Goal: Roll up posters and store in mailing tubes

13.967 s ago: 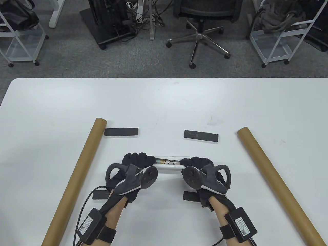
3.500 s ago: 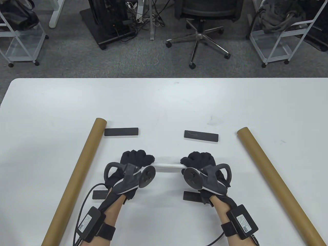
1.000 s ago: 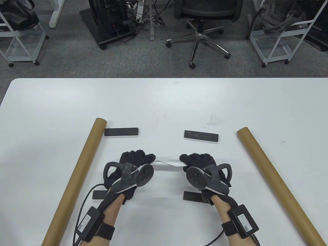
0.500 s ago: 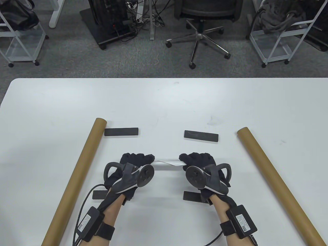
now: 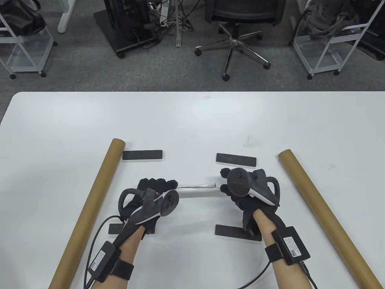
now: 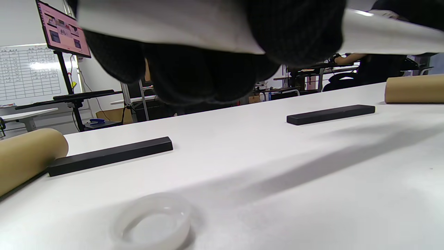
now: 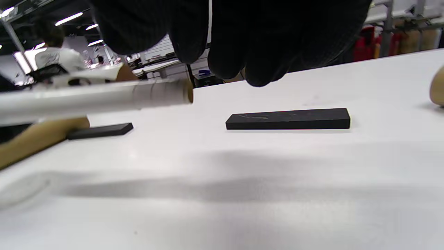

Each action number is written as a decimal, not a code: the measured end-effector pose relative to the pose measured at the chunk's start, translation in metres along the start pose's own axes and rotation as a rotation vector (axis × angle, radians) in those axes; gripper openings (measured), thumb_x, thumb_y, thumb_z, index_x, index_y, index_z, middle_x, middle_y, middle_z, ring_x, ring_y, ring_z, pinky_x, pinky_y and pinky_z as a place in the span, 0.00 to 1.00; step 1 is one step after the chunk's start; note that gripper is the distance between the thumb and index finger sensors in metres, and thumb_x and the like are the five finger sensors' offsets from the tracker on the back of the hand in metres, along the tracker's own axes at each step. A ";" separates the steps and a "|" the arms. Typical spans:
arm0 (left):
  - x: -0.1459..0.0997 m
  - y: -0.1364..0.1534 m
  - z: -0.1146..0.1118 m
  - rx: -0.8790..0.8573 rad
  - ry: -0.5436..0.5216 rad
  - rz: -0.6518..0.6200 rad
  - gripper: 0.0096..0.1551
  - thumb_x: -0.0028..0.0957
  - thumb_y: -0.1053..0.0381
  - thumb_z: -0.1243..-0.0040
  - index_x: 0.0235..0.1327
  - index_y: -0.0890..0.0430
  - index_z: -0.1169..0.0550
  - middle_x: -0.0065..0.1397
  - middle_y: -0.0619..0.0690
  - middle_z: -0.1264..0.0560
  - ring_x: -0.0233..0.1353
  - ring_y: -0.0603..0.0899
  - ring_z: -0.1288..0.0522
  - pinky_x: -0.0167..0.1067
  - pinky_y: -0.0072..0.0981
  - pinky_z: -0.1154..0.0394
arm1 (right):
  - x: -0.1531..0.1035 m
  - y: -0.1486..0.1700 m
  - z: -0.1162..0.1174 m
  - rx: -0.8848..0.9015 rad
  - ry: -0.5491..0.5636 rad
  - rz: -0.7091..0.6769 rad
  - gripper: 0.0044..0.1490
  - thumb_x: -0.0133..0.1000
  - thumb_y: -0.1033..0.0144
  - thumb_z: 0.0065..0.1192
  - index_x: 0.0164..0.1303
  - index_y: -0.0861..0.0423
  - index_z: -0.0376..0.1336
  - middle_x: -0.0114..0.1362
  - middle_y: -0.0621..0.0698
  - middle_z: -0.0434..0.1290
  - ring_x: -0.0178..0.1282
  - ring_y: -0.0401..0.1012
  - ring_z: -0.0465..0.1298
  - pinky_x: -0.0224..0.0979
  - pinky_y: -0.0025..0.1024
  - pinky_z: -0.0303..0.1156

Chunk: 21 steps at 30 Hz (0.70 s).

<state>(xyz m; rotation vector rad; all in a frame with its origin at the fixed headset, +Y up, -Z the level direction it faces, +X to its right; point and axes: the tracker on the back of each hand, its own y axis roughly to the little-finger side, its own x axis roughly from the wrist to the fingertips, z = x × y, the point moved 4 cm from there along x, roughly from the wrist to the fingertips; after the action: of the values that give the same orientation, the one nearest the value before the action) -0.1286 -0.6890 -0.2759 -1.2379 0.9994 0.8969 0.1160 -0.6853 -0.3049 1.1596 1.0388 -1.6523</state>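
Observation:
The rolled white poster hangs level just above the table, its shadow below it. My left hand grips its left end, fingers curled round the roll. My right hand sits at the roll's right end with loosely curled fingers and holds nothing. In the right wrist view that end juts free beside them. One brown mailing tube lies at the left, another at the right.
Four black weight bars lie on the white table: two far ones and two near ones. A clear plastic end cap rests under my left hand. An office chair and carts stand beyond the table's far edge.
My right hand has let go of the roll's right end and moved up and to the right. The left hand keeps its grip and has lifted the roll slightly off the table.

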 end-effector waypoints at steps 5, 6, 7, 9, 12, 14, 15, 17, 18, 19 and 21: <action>0.000 0.003 -0.001 -0.011 0.005 0.009 0.29 0.52 0.40 0.43 0.70 0.37 0.25 0.63 0.40 0.17 0.60 0.53 0.17 0.75 0.55 0.26 | 0.002 0.034 -0.019 0.053 0.026 0.144 0.42 0.55 0.55 0.54 0.80 0.57 0.53 0.82 0.65 0.61 0.75 0.66 0.66 0.75 0.70 0.60; 0.000 0.003 -0.001 -0.012 0.006 0.008 0.29 0.52 0.40 0.43 0.70 0.37 0.25 0.63 0.40 0.17 0.60 0.53 0.17 0.75 0.55 0.26 | 0.002 0.038 -0.022 0.048 0.036 0.167 0.43 0.55 0.54 0.54 0.81 0.57 0.51 0.84 0.66 0.58 0.77 0.68 0.64 0.75 0.71 0.58; 0.000 0.003 0.000 -0.012 0.004 0.007 0.29 0.52 0.40 0.43 0.70 0.37 0.25 0.63 0.40 0.17 0.60 0.53 0.17 0.75 0.55 0.26 | 0.001 0.045 -0.025 0.032 0.054 0.199 0.44 0.56 0.55 0.54 0.81 0.58 0.51 0.85 0.67 0.56 0.77 0.69 0.62 0.76 0.72 0.57; 0.000 0.003 0.000 -0.018 -0.001 0.007 0.29 0.52 0.40 0.43 0.70 0.37 0.25 0.63 0.40 0.17 0.61 0.53 0.17 0.75 0.55 0.26 | 0.002 0.059 -0.029 0.001 0.057 0.258 0.46 0.55 0.54 0.54 0.82 0.58 0.48 0.86 0.68 0.52 0.79 0.70 0.59 0.76 0.73 0.55; 0.000 0.004 0.000 -0.026 -0.001 0.006 0.29 0.52 0.40 0.43 0.70 0.37 0.25 0.63 0.40 0.17 0.61 0.53 0.17 0.75 0.55 0.26 | 0.002 0.078 -0.031 -0.051 0.037 0.337 0.48 0.55 0.54 0.55 0.83 0.59 0.47 0.87 0.69 0.50 0.81 0.71 0.57 0.76 0.74 0.54; 0.000 0.004 0.000 -0.029 -0.002 0.006 0.29 0.52 0.40 0.43 0.70 0.37 0.25 0.63 0.40 0.17 0.61 0.53 0.17 0.75 0.55 0.26 | 0.003 0.091 -0.030 -0.083 0.014 0.386 0.50 0.55 0.53 0.55 0.84 0.60 0.45 0.87 0.70 0.50 0.81 0.71 0.56 0.76 0.74 0.53; 0.000 0.004 0.000 -0.031 -0.002 0.006 0.29 0.52 0.40 0.43 0.70 0.37 0.25 0.63 0.40 0.17 0.61 0.53 0.17 0.75 0.55 0.26 | 0.003 0.097 -0.030 -0.097 0.008 0.407 0.52 0.54 0.53 0.56 0.84 0.61 0.43 0.87 0.70 0.49 0.82 0.71 0.56 0.77 0.74 0.53; 0.000 0.006 0.000 -0.037 -0.003 0.010 0.29 0.52 0.40 0.43 0.70 0.37 0.25 0.63 0.40 0.17 0.61 0.53 0.17 0.75 0.55 0.26 | 0.001 0.115 -0.027 -0.144 -0.019 0.471 0.54 0.54 0.52 0.56 0.84 0.63 0.42 0.87 0.71 0.48 0.82 0.72 0.55 0.77 0.74 0.52; 0.000 0.006 0.000 -0.038 -0.004 0.011 0.29 0.52 0.40 0.43 0.70 0.37 0.25 0.63 0.40 0.17 0.61 0.53 0.17 0.75 0.55 0.26 | 0.000 0.122 -0.025 -0.157 -0.034 0.494 0.55 0.54 0.51 0.56 0.84 0.63 0.41 0.87 0.71 0.48 0.82 0.72 0.55 0.77 0.75 0.52; 0.000 0.007 0.000 -0.039 -0.004 0.013 0.29 0.52 0.40 0.43 0.70 0.37 0.25 0.63 0.40 0.17 0.61 0.53 0.17 0.75 0.55 0.26 | -0.001 0.131 -0.023 -0.163 -0.046 0.520 0.56 0.54 0.51 0.56 0.84 0.64 0.40 0.87 0.71 0.48 0.82 0.72 0.55 0.76 0.76 0.52; 0.000 0.008 -0.001 -0.035 -0.001 0.014 0.29 0.52 0.40 0.43 0.70 0.37 0.25 0.63 0.40 0.17 0.61 0.53 0.17 0.75 0.55 0.26 | -0.006 0.148 -0.020 -0.129 -0.040 0.567 0.57 0.54 0.50 0.54 0.84 0.66 0.40 0.87 0.73 0.48 0.81 0.75 0.55 0.72 0.82 0.53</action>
<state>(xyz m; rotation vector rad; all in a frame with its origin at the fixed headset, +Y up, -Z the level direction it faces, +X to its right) -0.1359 -0.6889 -0.2780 -1.2607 0.9958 0.9290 0.2615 -0.7095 -0.3266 1.1919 0.6913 -1.1391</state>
